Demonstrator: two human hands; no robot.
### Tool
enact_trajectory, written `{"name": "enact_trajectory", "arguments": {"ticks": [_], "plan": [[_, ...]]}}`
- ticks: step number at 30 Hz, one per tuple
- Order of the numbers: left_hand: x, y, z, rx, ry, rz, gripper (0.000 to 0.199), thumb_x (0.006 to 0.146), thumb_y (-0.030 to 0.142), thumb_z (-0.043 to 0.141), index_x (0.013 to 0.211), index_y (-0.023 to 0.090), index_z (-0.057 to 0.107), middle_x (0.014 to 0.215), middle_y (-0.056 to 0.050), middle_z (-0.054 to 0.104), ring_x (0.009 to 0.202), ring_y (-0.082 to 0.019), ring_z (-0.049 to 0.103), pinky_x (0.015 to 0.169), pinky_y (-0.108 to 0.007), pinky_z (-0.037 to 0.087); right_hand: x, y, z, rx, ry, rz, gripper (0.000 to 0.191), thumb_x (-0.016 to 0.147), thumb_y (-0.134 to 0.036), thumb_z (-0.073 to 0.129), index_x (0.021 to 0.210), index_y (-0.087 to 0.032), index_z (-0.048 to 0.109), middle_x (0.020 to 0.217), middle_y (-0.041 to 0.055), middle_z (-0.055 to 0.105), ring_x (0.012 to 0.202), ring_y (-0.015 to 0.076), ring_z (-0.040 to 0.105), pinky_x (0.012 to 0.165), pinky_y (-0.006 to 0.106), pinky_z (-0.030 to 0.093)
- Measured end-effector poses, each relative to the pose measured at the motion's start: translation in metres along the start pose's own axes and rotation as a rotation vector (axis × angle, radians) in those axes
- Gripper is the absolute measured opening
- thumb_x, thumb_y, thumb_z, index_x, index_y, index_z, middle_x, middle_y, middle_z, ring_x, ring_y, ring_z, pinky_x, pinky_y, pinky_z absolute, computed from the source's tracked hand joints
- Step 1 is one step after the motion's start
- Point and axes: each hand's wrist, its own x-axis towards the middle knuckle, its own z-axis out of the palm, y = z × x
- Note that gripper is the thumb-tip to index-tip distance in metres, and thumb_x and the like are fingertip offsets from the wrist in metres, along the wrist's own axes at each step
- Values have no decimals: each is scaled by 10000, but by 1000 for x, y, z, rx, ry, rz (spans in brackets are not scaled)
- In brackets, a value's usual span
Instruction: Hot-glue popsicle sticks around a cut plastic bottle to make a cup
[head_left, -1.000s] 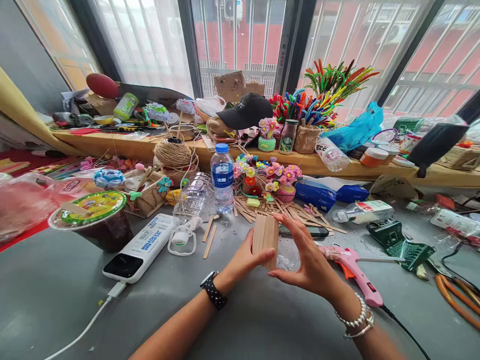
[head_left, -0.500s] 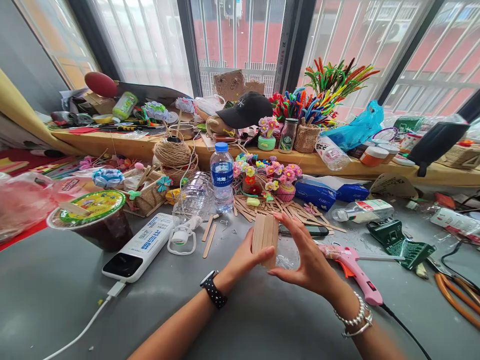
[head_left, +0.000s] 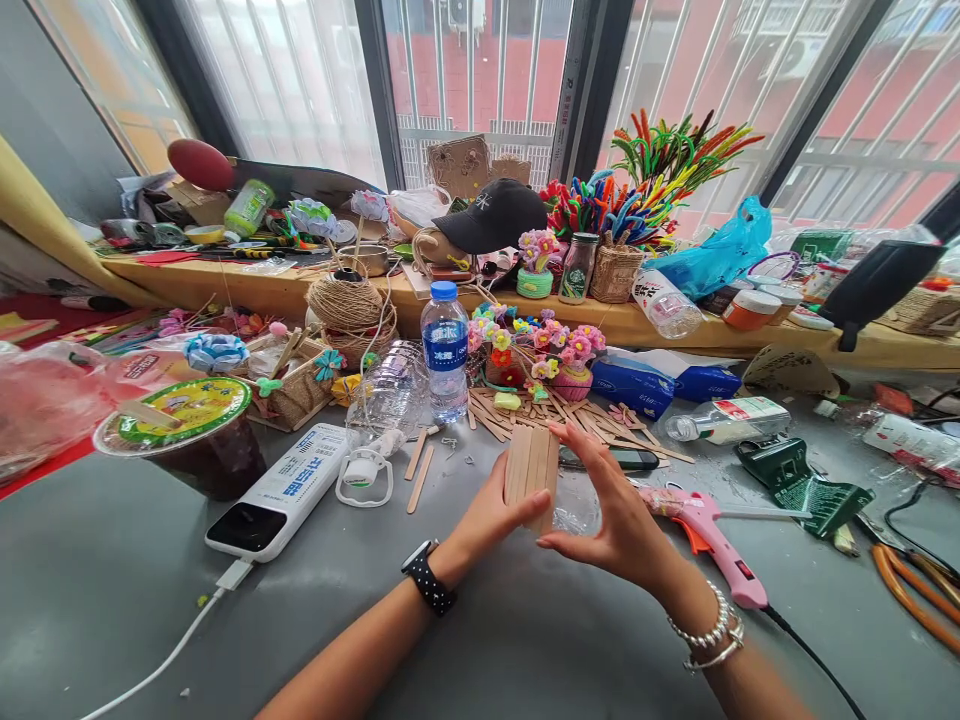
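In front of me, flat wooden craft sticks (head_left: pixel 531 470) stand side by side as an upright panel on a clear plastic piece (head_left: pixel 577 505), which looks like part of a bottle. My left hand (head_left: pixel 491 520) is closed on the panel's left side, thumb across its front and the other fingers behind. My right hand (head_left: pixel 619 520) curves around the right side, index fingertip at the top edge and thumb at the bottom. A pink glue gun (head_left: pixel 712 540) lies just right of that hand. Loose craft sticks (head_left: pixel 600 425) are heaped behind the panel.
A water bottle (head_left: pixel 445 360) stands behind my left hand. On the left are a white power bank (head_left: pixel 289 495) with a cable and a lidded drink cup (head_left: pixel 202 450). Scissors (head_left: pixel 911 590) lie at far right. A crowded wooden ledge (head_left: pixel 420 305) runs along the window.
Both hands keep the same grip on the craft-stick panel, with almost no movement. The view has shifted very slightly.
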Motion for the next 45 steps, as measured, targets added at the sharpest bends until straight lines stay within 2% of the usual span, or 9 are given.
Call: {"name": "enact_trajectory", "arguments": {"ticks": [13, 26, 35, 45], "plan": [[-1, -3, 1, -3, -14, 4, 823, 641, 582, 615, 1257, 141, 295, 1249, -156, 439, 1144, -321, 420, 945, -434, 346, -2, 3, 1, 23, 2, -4, 909, 658, -454, 648, 1365, -203, 135, 1356, 120, 360, 1255, 259, 311, 1007, 444, 316], [-1, -1, 2, 46, 2, 26, 750, 648, 587, 604, 1197, 141, 356, 1177, -141, 486, 1077, -305, 464, 901, -429, 371, -2, 1, 1, 40, -7, 4, 898, 659, -452, 645, 1360, -228, 131, 1347, 115, 366, 1230, 268, 348, 988, 451, 327], [1, -5, 2, 52, -10, 26, 781, 654, 588, 595, 1233, 140, 320, 1206, -152, 470, 1100, -315, 453, 905, -436, 371, -1, -1, 0, 16, -2, 4, 905, 650, -447, 658, 1354, -227, 133, 1344, 111, 372, 1225, 249, 358, 997, 434, 317], [0, -1, 2, 7, -33, 59, 721, 670, 556, 604, 1222, 173, 342, 1207, -125, 478, 1087, -299, 469, 900, -420, 379, -2, -1, 1, 27, 20, 13, 932, 639, -437, 662, 1364, -232, 113, 1305, 108, 420, 1140, 248, 445, 931, 415, 385]]}}
